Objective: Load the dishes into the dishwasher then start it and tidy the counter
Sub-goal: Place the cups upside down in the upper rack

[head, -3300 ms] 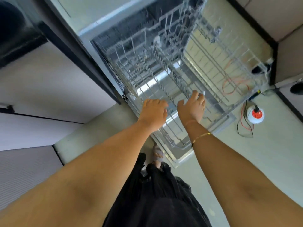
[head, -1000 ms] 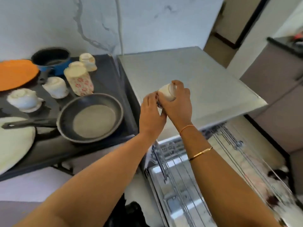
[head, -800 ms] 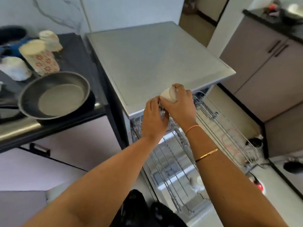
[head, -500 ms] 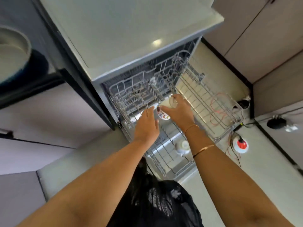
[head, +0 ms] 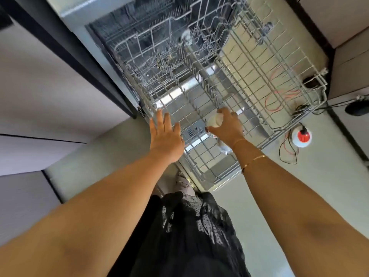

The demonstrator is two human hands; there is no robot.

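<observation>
A: Where is the white cup?
B: Gripped in the right hand, just above the front part of the drawn-out wire rack of the dishwasher.
A: And the left hand?
B: Released, fingers straight, over the wire rack's left edge, holding nothing

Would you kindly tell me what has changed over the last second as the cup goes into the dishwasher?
The small white ceramic cup came down from above the grey dishwasher to just over the pulled-out grey wire rack. The left hand let go of it and now spreads open; the right hand alone grips it. The rack stayed pulled out.
</observation>
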